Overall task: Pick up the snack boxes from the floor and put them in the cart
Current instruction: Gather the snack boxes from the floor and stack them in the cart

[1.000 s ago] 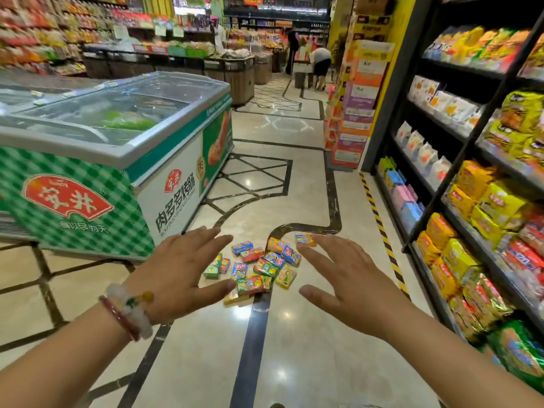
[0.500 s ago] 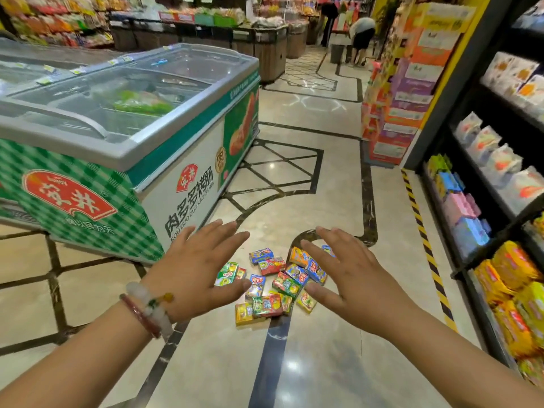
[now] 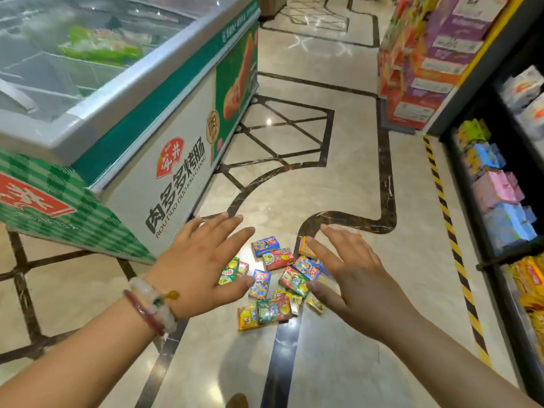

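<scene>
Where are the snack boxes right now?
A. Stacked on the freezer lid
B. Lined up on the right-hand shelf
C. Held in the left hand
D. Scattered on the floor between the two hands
D: the snack boxes lie loose on the floor, with the left hand and right hand open on either side, holding nothing.

Glossy polished stone floor [image 3: 338,184]; glossy printed cardboard snack boxes [image 3: 278,257].
</scene>
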`<action>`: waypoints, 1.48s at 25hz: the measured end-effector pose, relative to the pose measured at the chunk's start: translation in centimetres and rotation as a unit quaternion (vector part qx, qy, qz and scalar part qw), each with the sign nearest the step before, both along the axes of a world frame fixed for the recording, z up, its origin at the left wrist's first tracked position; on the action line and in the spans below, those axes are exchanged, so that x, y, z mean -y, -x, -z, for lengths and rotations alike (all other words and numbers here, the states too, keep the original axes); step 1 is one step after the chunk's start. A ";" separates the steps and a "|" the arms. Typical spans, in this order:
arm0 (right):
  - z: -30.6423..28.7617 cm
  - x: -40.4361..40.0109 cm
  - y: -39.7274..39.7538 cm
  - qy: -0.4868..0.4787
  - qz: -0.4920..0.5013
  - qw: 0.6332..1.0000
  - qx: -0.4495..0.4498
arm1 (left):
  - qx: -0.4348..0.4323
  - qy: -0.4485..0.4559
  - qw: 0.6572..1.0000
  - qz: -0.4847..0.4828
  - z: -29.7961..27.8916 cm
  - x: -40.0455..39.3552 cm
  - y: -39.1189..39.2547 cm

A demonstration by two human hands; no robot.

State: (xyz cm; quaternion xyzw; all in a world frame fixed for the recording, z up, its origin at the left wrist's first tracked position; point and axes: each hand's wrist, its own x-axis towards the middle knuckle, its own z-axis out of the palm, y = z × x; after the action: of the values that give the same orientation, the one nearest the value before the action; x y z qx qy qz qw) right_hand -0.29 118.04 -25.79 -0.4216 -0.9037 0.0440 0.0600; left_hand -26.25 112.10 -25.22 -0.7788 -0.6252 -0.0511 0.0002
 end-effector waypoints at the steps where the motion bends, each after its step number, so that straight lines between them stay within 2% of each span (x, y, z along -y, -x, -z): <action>1: 2.0 -1.3 0.5 0.001 0.000 1.000 -0.008 | 0.010 0.008 1.000 0.005 1.9 -1.5 0.4; 4: 8.9 -4.5 1.4 0.016 0.010 1.000 -0.023 | 0.042 0.013 0.999 0.005 9.1 -5.0 0.9; 10: 31.7 -8.6 2.1 0.107 -0.058 0.992 -0.034 | 0.118 0.057 0.991 -0.033 31.6 -9.4 0.3; 13: 44.8 -10.3 3.3 0.122 -0.068 0.990 -0.006 | 0.098 0.062 0.993 -0.028 44.5 -12.3 0.6; 16: 58.6 -11.8 4.8 0.112 -0.127 0.983 0.077 | 0.125 0.113 0.985 -0.048 57.0 -14.8 1.6; 17: 62.2 -12.6 5.1 0.120 -0.131 0.979 0.099 | 0.139 0.132 0.980 -0.060 60.3 -15.1 1.9; 20: 70.3 -14.6 6.5 0.148 -0.152 0.967 0.140 | 0.170 0.116 0.975 -0.084 68.9 -15.4 2.4; 22: 72.9 -15.9 7.3 0.188 -0.160 0.950 0.190 | 0.156 0.191 0.962 -0.120 72.6 -15.0 2.7; 25: 74.1 -16.9 7.6 0.207 -0.165 0.935 0.237 | 0.155 0.348 0.909 -0.167 76.4 -13.4 1.8; 27: 74.6 -17.4 7.2 0.241 -0.141 0.933 0.225 | 0.162 0.390 0.893 -0.156 78.1 -12.5 0.7; 30: 75.2 -17.5 6.2 0.285 -0.103 0.928 0.218 | 0.141 0.387 0.902 -0.131 79.9 -12.4 -0.4; 33: 74.5 -17.7 4.8 0.342 -0.033 0.927 0.150 | 0.079 0.387 0.912 -0.111 80.2 -13.3 -0.6; 35: 73.8 -18.0 3.5 0.379 0.046 0.920 0.084 | 0.036 0.412 0.904 -0.111 80.1 -13.8 -0.9; 37: 73.4 -18.1 2.0 0.430 0.137 0.892 -0.028 | 0.036 0.420 0.898 -0.124 80.1 -14.0 -1.3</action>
State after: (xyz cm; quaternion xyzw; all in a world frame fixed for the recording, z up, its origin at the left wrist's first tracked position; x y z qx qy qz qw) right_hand -2.29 136.18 -99.19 -0.5247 -0.7272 0.4320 -0.0962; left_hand -24.99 126.07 -105.37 -0.6207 -0.6796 0.1888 -0.3425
